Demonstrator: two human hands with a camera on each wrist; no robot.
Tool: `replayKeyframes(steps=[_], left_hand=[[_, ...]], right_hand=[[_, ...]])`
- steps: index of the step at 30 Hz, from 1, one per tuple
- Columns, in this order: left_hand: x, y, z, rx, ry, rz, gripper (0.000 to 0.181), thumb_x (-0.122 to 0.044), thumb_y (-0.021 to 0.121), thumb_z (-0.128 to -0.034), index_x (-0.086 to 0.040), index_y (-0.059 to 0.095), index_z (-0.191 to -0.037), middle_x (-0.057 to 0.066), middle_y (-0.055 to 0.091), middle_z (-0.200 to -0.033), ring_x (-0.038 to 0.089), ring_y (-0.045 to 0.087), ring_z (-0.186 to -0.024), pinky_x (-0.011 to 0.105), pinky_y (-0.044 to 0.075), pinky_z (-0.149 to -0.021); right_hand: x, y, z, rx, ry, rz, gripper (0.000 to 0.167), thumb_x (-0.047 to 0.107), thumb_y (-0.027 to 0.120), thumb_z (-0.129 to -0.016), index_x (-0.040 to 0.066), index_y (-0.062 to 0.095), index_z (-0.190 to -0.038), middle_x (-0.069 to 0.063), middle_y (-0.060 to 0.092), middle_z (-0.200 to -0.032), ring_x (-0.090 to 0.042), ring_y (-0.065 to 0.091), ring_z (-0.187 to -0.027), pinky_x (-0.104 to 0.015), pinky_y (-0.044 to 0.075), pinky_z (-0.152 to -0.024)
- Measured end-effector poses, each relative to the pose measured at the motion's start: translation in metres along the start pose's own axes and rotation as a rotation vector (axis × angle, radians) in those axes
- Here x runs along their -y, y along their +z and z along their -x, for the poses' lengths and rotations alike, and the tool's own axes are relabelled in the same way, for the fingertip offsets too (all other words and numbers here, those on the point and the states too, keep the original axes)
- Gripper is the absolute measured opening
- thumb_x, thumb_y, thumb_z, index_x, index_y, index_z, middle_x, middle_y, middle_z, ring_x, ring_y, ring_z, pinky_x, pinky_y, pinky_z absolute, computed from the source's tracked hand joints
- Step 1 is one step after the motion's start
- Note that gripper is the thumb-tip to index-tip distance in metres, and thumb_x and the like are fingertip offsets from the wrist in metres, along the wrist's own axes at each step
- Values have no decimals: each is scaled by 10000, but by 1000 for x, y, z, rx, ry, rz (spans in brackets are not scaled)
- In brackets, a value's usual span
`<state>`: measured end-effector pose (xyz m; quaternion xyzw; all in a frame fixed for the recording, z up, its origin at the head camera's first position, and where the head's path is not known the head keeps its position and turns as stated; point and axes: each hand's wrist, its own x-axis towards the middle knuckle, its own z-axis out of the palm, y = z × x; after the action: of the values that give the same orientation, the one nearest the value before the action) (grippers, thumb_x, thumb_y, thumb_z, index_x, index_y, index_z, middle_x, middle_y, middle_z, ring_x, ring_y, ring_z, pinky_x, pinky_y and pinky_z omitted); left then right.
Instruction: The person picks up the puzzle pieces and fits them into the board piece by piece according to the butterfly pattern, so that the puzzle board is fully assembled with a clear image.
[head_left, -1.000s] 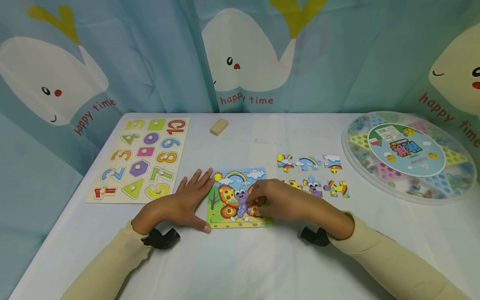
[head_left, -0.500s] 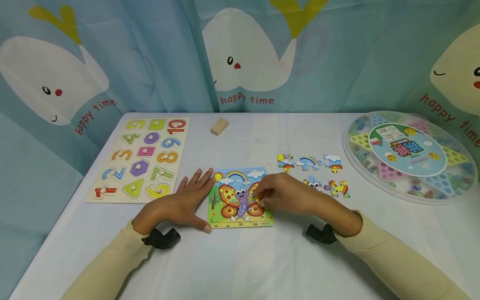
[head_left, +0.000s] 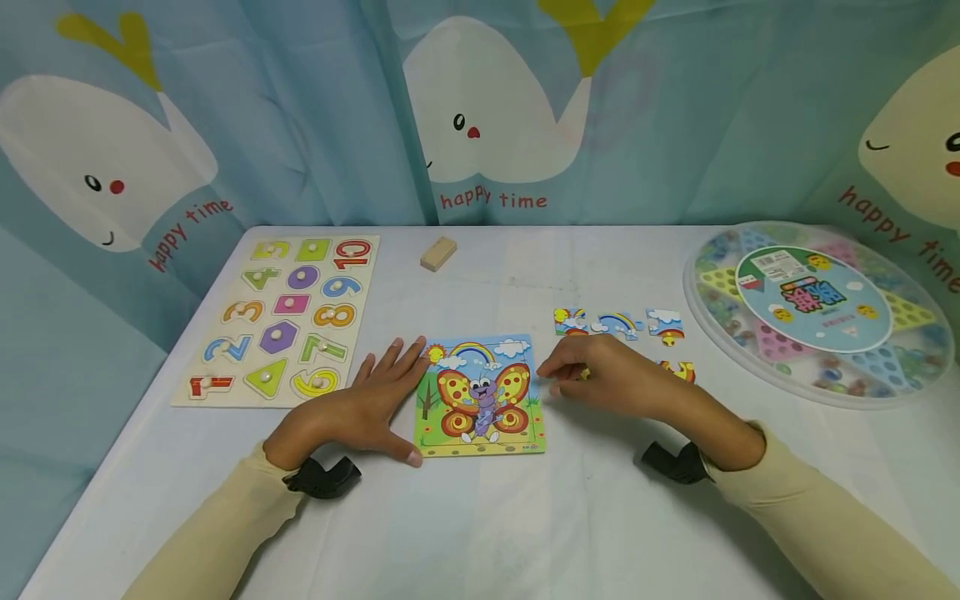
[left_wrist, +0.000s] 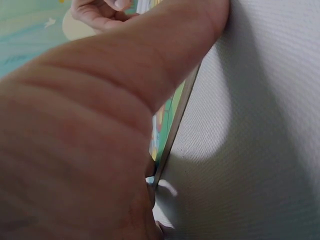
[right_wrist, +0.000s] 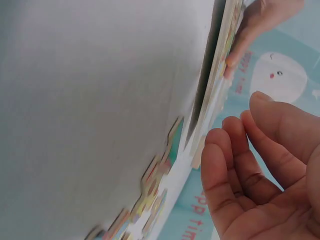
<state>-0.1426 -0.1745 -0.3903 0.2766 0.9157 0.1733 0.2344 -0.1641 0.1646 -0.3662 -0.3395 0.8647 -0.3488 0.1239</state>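
Note:
A square butterfly picture puzzle board (head_left: 480, 396) lies flat on the table. My left hand (head_left: 371, 408), fingers straight and spread, rests along its left side. In the left wrist view the thumb side of my left hand (left_wrist: 165, 55) covers much of the board. Just right of the board hovers my right hand (head_left: 607, 375), its fingers loosely bent. Nothing sits between thumb and fingers of the right hand (right_wrist: 265, 170) in the right wrist view. Beyond it lie loose jigsaw pieces: a sun piece (head_left: 570, 320), a rainbow piece (head_left: 618, 323) and a cloud piece (head_left: 666, 325). The hand partly hides the nearer row.
A number-and-shape peg board (head_left: 277, 321) lies at the left. A small wooden block (head_left: 438, 253) is near the back edge. On the right is a round clear-lidded game box (head_left: 817, 312). A whale-print curtain (head_left: 315, 100) hangs behind the white table (head_left: 480, 533).
My right hand has moved right, off the butterfly's wing and over toward the loose pieces, uncovering the board's right side. The left hand has stayed in place.

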Motion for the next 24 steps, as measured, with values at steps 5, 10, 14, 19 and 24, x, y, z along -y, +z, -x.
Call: replayKeyframes(steps=[5,10,14,19,24], left_hand=[[0,1,0,-2,-3,8,1243,-516,839,-681,-100,78,-1571,26,-119,-1621,268,-177,-1454,557,-75,-1134],[0,1,0,1,6,12,1243,-508,839,-689,-92,67,-1569,34,-125,-1619,271,-187,-1451,559,-79,-1132],[0,1,0,0,4,12,1240,-504,840,-689,-97,67,-1570,32,-124,-1619,268,-183,-1452,559,-78,-1133],[0,1,0,-1,2,9,1244,-511,840,-685,-101,69,-1571,29,-122,-1620,266,-183,-1452,555,-76,-1134],[1,0,0,0,11,15,1251,-513,840,-687,-89,61,-1569,36,-133,-1617,275,-194,-1448,557,-84,-1131]], right_hand=[[-4,-7,3,-27,34,13,197,-3,703,-857,56,735,-1041,2,673,-998,-108,619,-861,-275,521,-733],[-8,-13,7,-55,56,27,199,-6,698,-857,35,731,-1049,-25,673,-1054,-132,615,-857,-266,516,-706],[-13,-16,9,-61,71,16,210,-27,673,-864,13,721,-1065,-37,675,-1043,-128,621,-821,-260,514,-668],[-19,-17,10,-75,81,62,210,-11,690,-856,38,726,-1057,-8,674,-1027,-154,590,-847,-281,507,-670],[-23,-18,11,-75,113,96,197,66,729,-862,49,722,-1058,3,656,-991,-151,582,-803,-302,503,-688]])
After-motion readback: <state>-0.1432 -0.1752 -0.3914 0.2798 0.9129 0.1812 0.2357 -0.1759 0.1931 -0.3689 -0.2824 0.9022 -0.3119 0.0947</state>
